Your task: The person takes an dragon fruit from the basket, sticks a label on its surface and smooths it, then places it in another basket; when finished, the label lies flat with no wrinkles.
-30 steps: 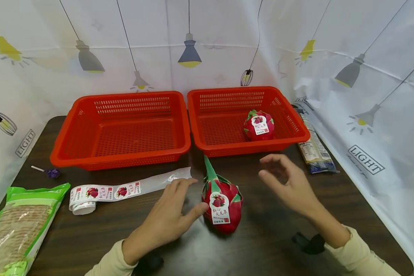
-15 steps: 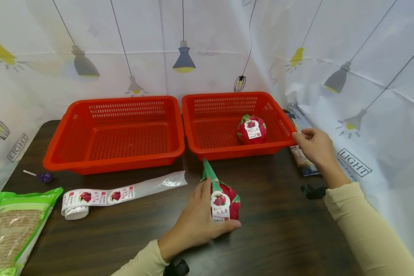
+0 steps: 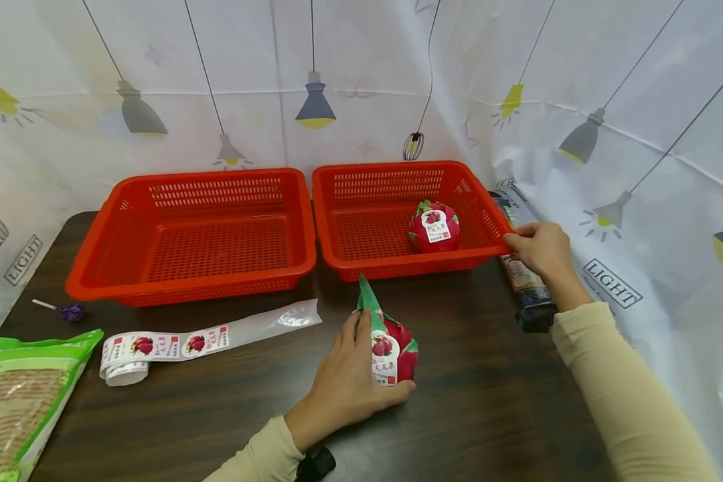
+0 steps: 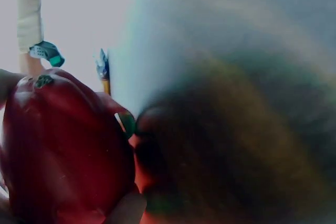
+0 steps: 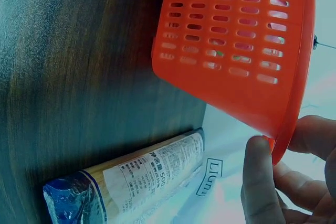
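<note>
My left hand (image 3: 346,381) grips a red dragon fruit (image 3: 406,358) on the table, its thumb along the near side. A white label (image 3: 385,358) is on the fruit's face and a long green leaf tip points away at the top. In the left wrist view the red fruit (image 4: 68,145) fills the lower left, with fingertips at its edges. My right hand (image 3: 542,253) pinches the near right corner of the right red basket (image 3: 391,268); the right wrist view shows thumb and fingers on its rim (image 5: 294,124). Inside that basket sits another labelled dragon fruit (image 3: 435,227).
Left of it stands a second red basket (image 3: 187,289). A label roll (image 3: 126,371) with its strip pulled out lies in front. At the left are a lollipop (image 3: 70,312) and a green-edged food bag (image 3: 24,408). A long clear packet (image 5: 152,177) lies beside the right basket.
My left hand has moved right onto the dragon fruit and taken hold of it. My right hand has gone outward to the right basket's corner and pinched its rim. The view has shifted slightly.
</note>
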Demonstrator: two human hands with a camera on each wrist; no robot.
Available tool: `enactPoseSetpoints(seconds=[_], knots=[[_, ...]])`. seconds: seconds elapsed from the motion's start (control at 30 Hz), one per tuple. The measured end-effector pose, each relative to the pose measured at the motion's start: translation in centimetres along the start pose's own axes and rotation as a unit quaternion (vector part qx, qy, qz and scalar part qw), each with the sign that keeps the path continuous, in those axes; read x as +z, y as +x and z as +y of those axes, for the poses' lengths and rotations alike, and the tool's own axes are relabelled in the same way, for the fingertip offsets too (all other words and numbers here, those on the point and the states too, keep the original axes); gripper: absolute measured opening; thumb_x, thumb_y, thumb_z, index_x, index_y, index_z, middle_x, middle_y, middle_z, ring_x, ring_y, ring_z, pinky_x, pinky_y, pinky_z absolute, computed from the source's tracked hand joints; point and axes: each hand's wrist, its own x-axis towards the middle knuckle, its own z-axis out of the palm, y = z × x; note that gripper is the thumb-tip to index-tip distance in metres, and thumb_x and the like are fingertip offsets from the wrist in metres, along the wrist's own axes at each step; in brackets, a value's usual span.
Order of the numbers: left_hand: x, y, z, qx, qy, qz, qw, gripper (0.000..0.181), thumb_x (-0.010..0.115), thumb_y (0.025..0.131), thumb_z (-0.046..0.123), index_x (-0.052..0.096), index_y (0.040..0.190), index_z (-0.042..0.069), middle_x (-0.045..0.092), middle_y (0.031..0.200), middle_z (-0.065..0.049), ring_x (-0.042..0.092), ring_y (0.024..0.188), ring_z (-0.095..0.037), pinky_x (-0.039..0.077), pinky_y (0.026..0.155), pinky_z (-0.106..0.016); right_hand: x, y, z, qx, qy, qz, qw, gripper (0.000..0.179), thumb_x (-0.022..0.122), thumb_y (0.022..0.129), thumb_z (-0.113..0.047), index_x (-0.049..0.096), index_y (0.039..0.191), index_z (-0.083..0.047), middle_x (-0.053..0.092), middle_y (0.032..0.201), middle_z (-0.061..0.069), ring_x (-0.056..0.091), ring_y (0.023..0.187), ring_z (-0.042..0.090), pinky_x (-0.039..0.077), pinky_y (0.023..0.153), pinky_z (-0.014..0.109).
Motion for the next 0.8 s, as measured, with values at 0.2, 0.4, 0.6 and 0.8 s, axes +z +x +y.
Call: enactPoseSetpoints(seconds=[0.2, 0.4, 0.6, 0.8], knots=[[-0.2, -0.5, -0.9, -0.027, -0.080, -0.017, 0.9963, 0.114, 0.080, 0.072, 0.057, 0.022, 0.162, 0.017, 0.046, 0.144, -0.010, 0.054, 0.112, -0.022, 0.055, 0.082, -0.039, -0.6, 0.3, -0.4, 0.002, -0.002, -0.019, 0.9998, 0.038, 0.057, 0.093, -0.024, 0.074, 0.103, 0.008, 0.075, 0.079, 0.014, 0.060, 0.067, 0.022, 0.045, 0.051, 0.030], [-0.3, -1.3, -1.3, -0.021, -0.099, -0.039, 0.9941, 0.110, 0.081, 0.073, 0.052, 0.026, 0.160, 0.014, 0.047, 0.141, -0.009, 0.052, 0.111, -0.018, 0.054, 0.081, -0.032, -0.7, 0.4, -0.1, 0.009, 0.009, -0.044, 0.9989, 0.038, 0.057, 0.094, -0.021, 0.073, 0.105, 0.012, 0.072, 0.066, 0.002, 0.059, 0.055, 0.012, 0.048, 0.049, 0.029], [-1.6, -3.4, -0.8, -0.025, -0.108, -0.048, 0.9927, 0.110, 0.082, 0.071, 0.051, 0.027, 0.160, 0.018, 0.046, 0.142, -0.002, 0.054, 0.111, -0.013, 0.055, 0.079, -0.029, -0.7, 0.5, 0.2, -0.003, -0.001, -0.037, 0.9993, 0.038, 0.058, 0.093, -0.021, 0.074, 0.103, 0.011, 0.074, 0.069, 0.007, 0.057, 0.059, 0.016, 0.046, 0.049, 0.030], [-5.8, -5.4, 1.5, 0.004, -0.112, -0.029, 0.9932, 0.111, 0.083, 0.071, 0.050, 0.025, 0.161, 0.023, 0.044, 0.146, 0.001, 0.055, 0.110, -0.012, 0.055, 0.082, -0.029, -0.8, 0.7, -0.3, -0.006, -0.001, -0.040, 0.9992, 0.038, 0.058, 0.093, -0.022, 0.073, 0.103, 0.010, 0.075, 0.074, 0.012, 0.057, 0.058, 0.016, 0.046, 0.049, 0.030]])
